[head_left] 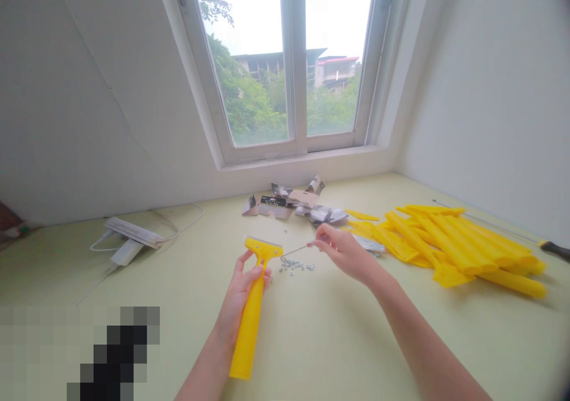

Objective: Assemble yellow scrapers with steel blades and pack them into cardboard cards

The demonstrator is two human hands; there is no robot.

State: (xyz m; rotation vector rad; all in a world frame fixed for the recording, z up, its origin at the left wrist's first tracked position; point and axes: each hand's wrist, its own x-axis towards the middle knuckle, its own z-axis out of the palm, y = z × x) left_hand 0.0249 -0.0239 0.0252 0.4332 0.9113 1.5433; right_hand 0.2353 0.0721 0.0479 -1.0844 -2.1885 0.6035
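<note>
Two forearms (412, 335) angled inward, left grip (240, 285) clasping yellow scraper (253, 312), right grip (341, 251) (fingers curled) pinching screwdriver (296, 250)

scraper (250, 324): smooth, semi-gloss plastic | screwdriver shaft (294, 250): metal | small fasteners (293, 264): shiny metal | tabletop (333, 353): smooth, matt

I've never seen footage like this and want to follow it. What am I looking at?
There's no machine: these are a person's two bare hands. The single picture comes from a camera worn on that person's head, looking forward and down. The left hand holds a yellow plastic T-shaped scraper. The right hand grips a thin metal-shafted tool, apparently a screwdriver, its tip close to the scraper. On the pale green tabletop lie small silvery metal pieces, perhaps nuts, a heap of yellow plastic handles to the right, opened dark-and-brown card packaging near the white-framed window, and a long white plastic block to the left.
</note>
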